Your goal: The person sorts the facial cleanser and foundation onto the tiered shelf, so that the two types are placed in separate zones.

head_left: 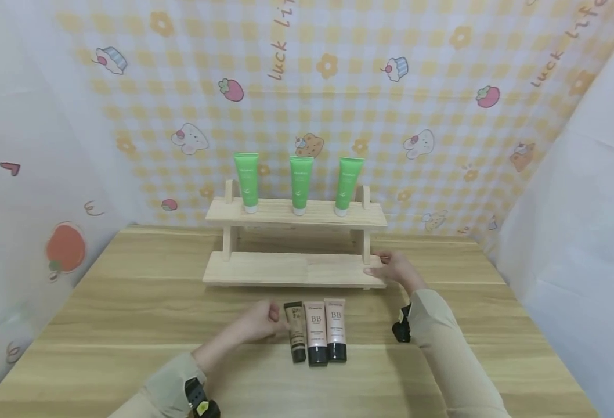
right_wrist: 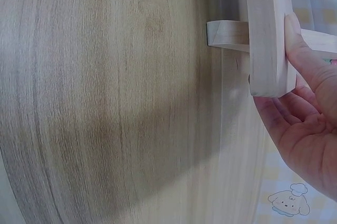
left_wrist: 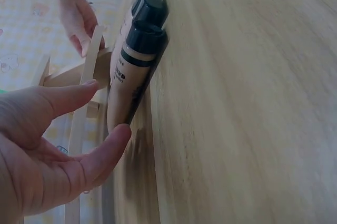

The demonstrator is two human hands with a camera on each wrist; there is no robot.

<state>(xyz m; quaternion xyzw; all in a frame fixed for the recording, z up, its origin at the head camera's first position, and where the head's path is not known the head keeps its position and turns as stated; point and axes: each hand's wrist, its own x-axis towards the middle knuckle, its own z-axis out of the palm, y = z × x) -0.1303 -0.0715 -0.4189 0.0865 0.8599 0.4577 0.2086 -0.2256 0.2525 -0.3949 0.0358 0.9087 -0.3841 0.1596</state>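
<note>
Three squeeze tubes lie side by side on the table: a small gold tube point(head_left: 295, 328) with a dark cap, and two pink BB cream tubes, a left one point(head_left: 315, 331) and a right one point(head_left: 335, 325), with black caps. My left hand point(head_left: 260, 321) is just left of the gold tube, thumb and finger spread; in the left wrist view a fingertip point(left_wrist: 121, 134) is at that tube's end, and contact is unclear. My right hand point(head_left: 397, 270) grips the right end of the lower board of a two-tier wooden shelf point(head_left: 281, 268), thumb on top, fingers beneath.
On the upper board stand three green tubes: left point(head_left: 248, 180), middle point(head_left: 300, 183) and right point(head_left: 347, 183). Behind the shelf hangs a yellow checked cloth point(head_left: 307, 64). The wooden table point(head_left: 155, 325) runs out to white cloth at both sides.
</note>
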